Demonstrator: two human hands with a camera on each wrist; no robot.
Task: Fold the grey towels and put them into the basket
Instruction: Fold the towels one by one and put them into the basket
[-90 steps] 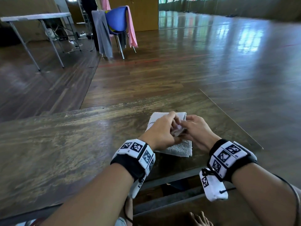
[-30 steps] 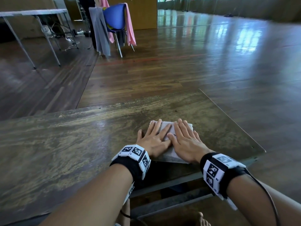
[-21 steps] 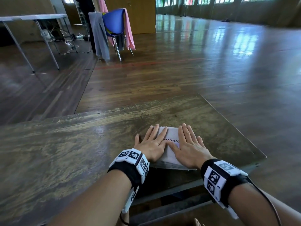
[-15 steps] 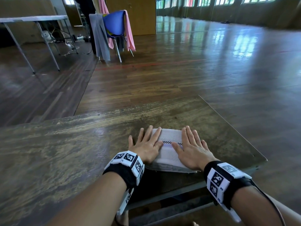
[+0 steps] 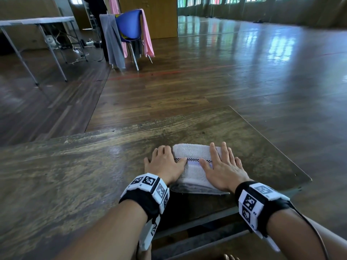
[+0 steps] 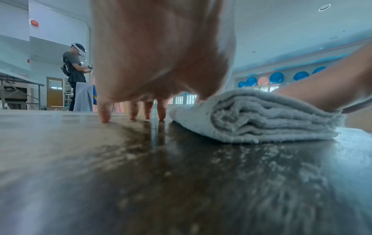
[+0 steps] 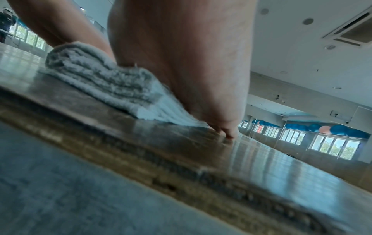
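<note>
A folded grey towel (image 5: 194,167) with a checked stripe lies near the front right corner of the wooden table (image 5: 75,184). My left hand (image 5: 163,164) covers its left edge, thumb on the cloth and fingertips (image 6: 104,117) touching the table beside the towel (image 6: 261,117). My right hand (image 5: 223,167) presses flat on its right part, fingers straight. In the right wrist view the palm of my right hand (image 7: 181,63) bears on the layered towel (image 7: 104,82), and its fingertips (image 7: 227,133) reach the tabletop. No basket is in view.
The table's right edge (image 5: 272,147) and front edge run close to the towel. Out on the floor stands a blue chair (image 5: 129,25) draped with a grey towel (image 5: 112,40) and a pink cloth (image 5: 147,32). A folding table (image 5: 37,21) stands far left. A person (image 6: 75,70) stands behind the chair.
Three seconds ago both hands pinched the towel's fold. Since one second ago they have lain flat on it and slid apart from the middle to its left and right sides.
</note>
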